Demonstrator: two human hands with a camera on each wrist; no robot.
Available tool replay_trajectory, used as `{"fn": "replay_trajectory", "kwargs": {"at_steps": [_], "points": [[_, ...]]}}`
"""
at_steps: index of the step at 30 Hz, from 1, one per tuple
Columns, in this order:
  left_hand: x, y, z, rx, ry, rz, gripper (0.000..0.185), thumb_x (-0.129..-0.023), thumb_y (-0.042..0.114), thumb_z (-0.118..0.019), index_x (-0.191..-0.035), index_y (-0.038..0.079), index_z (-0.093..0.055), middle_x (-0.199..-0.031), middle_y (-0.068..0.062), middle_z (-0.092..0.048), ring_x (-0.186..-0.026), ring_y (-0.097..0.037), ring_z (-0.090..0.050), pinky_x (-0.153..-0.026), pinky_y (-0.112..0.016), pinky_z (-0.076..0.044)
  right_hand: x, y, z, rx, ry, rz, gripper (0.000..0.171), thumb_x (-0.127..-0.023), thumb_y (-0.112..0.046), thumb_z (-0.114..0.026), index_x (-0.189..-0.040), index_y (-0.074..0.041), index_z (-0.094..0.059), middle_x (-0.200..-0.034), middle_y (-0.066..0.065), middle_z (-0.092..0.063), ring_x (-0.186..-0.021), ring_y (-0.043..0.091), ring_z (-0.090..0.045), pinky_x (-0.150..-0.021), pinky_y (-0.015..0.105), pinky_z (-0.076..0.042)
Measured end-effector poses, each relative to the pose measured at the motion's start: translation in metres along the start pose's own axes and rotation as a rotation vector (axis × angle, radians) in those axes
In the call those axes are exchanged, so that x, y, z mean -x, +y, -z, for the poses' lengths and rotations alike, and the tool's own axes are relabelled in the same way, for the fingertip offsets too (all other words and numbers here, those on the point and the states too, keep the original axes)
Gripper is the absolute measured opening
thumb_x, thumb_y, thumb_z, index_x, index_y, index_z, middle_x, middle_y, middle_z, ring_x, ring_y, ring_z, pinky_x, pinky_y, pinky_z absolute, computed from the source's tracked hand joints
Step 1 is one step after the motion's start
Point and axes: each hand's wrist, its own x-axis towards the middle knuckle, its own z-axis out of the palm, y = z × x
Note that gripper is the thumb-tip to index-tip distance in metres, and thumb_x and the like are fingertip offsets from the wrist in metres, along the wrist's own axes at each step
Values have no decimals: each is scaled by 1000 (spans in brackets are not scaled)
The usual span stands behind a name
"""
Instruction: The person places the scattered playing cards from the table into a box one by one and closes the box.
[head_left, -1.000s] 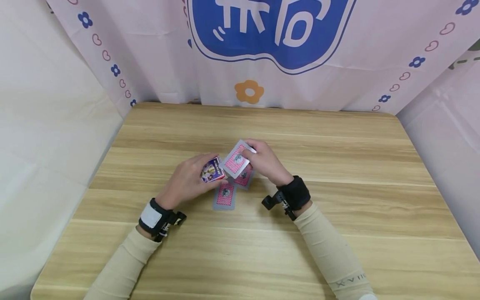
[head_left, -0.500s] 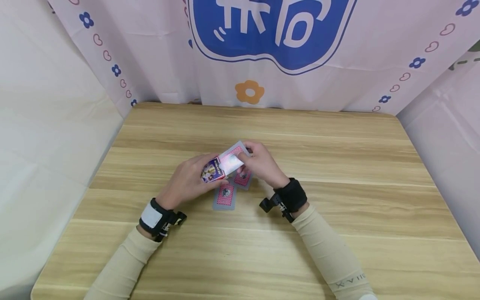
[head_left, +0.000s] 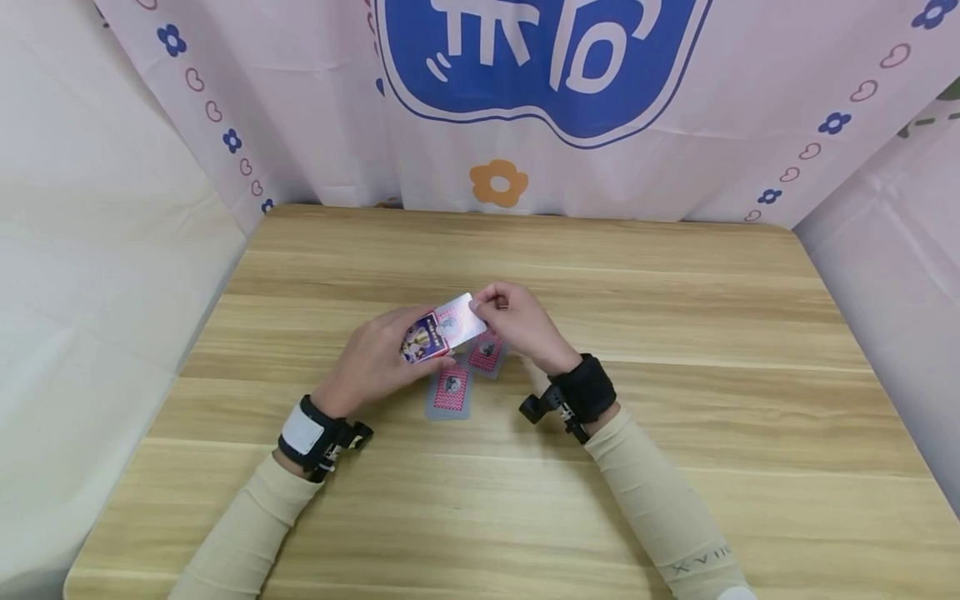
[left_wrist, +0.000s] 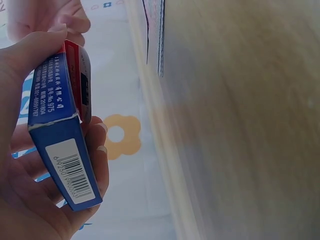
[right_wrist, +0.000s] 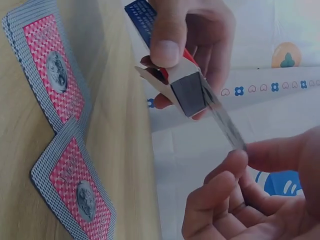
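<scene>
The left hand (head_left: 375, 362) is gripping the card box (head_left: 422, 340) above mid-table (head_left: 675, 350); the right hand (head_left: 521, 325) is pinching a card (head_left: 463, 321) entering its mouth. Two cards (head_left: 450, 392) are lying at 6 o'clock. Judging so, next comes seating it fully.

The table (head_left: 675, 350) was wood with a light grain and a smooth, matt top. The card box (left_wrist: 62, 125) looked like thin printed cardboard with a slight shine, and it carried a white paper barcode label. The card (head_left: 461, 321) half inside it was glossy and reflected the light. The cards (right_wrist: 60, 145) on the table had a printed, smooth back. The curtain (head_left: 525, 108) behind was soft matt cloth.
</scene>
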Motion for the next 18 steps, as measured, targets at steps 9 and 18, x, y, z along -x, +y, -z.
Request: {"fn": "replay_trajectory", "kwargs": {"at_steps": [9, 18], "points": [[1, -1, -3, 9, -6, -23, 83, -80, 52, -90, -144, 7, -61, -131, -15, -73, -101, -23, -74, -79, -39, -60, 1, 5, -13, 42, -10, 95, 9, -102, -12, -68, -102, -3, -70, -92, 11, -70, -77, 33, -68, -69, 42, -60], [0, 0, -6, -10, 13, -88, 80, -80, 47, -91, -139, 1, -64, -128, -19, -74, -104, -27, -75, -81, -42, -62, 3, 9, -26, 8, -95, 120, 13, -102, -17, -70, -97, -5, -71, -81, 5, -71, -73, 36, -72, -59, 24, -53]]}}
